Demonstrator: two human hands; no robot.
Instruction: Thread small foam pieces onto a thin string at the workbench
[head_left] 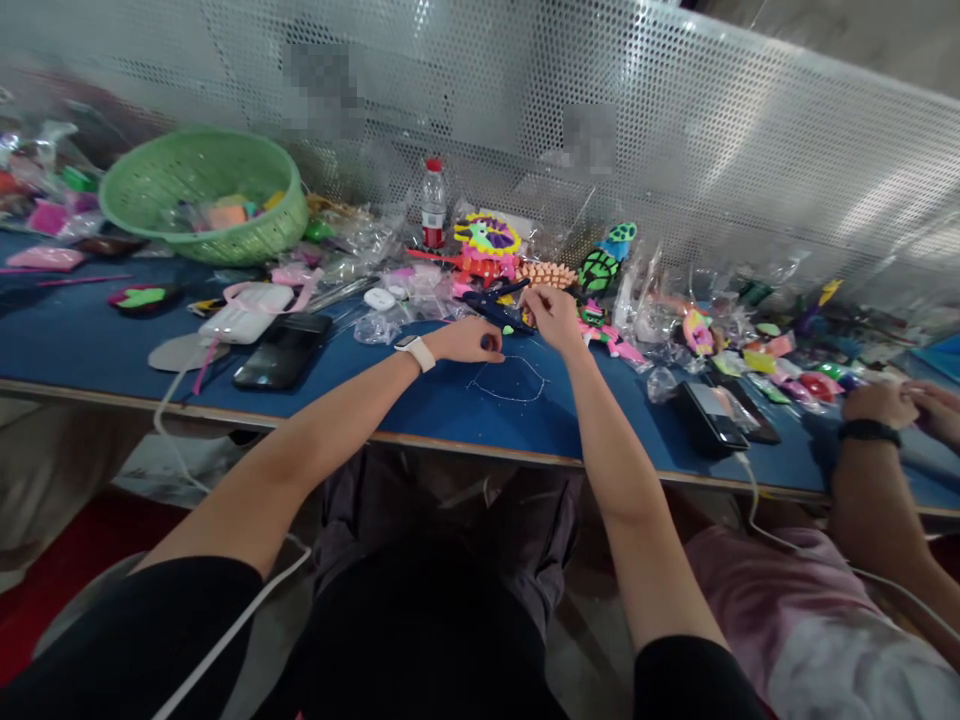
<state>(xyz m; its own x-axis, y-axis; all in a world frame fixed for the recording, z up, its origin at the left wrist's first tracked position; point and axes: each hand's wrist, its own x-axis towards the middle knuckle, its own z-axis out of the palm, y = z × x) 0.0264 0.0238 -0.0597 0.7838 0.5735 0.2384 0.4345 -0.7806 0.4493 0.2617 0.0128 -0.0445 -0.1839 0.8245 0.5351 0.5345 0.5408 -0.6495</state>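
Observation:
My left hand [474, 341], below a white-banded watch [416, 352], is low over the blue table with its fingers curled in. Whatever lies in them is too small to make out. To its right, my right hand [551, 313] is closed in a pinch, fingertips down, and what it grips is hidden. Between the two hands sits a small light-green piece [508, 330]. Just behind is a dark blue object [491, 303] of unclear kind. A thin white outline [512, 400], perhaps a thread or a drawn line, loops on the tabletop in front of the hands.
Colourful clay-like figures [487, 237] and clear plastic bags crowd the back, beside a red-capped bottle [433, 205]. At left are a green basket [281, 220], a white power bank [247, 313] and a black phone [283, 352]. Another person's hands [881, 403] are at right, near a cabled device [709, 418].

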